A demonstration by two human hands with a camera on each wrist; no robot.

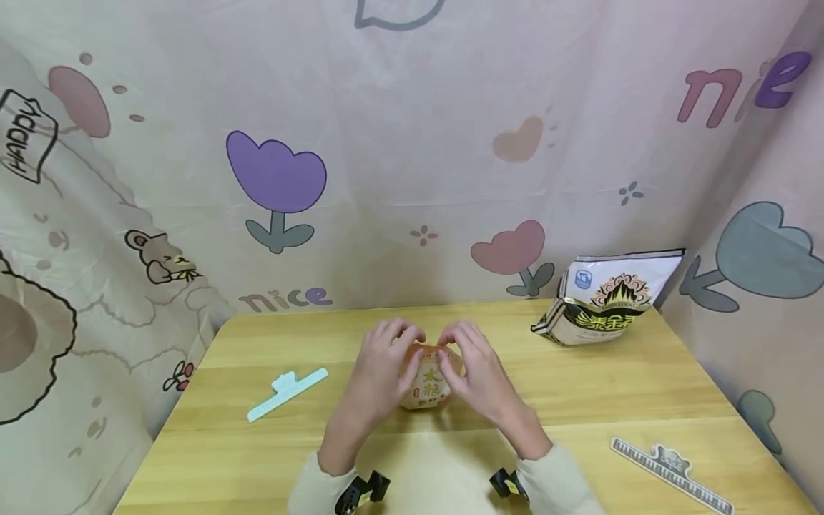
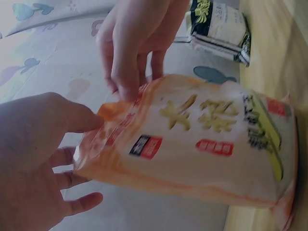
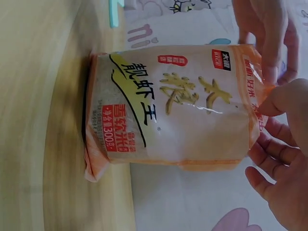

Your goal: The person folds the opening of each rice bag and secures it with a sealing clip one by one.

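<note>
An orange and white rice bag (image 1: 430, 383) stands upright on the table between my hands, its printed front towards me. At the bag's upper left corner, my left hand (image 1: 380, 368) pinches the top edge between thumb and fingers. The right hand (image 1: 481, 370) pinches the same edge at the other corner. In the left wrist view, the left thumb lies on the front of the orange top of the rice bag (image 2: 187, 139), with fingers behind. The right wrist view shows the right thumb on the top edge of the rice bag (image 3: 178, 110); some fingers are partly hidden behind it.
A pale blue bag clip (image 1: 287, 395) lies on the table to the left. Near the front right edge is a clip with a piano-key pattern (image 1: 672, 473). A white, black and gold bag (image 1: 605, 304) stands at the back right, before a printed curtain (image 1: 412, 164).
</note>
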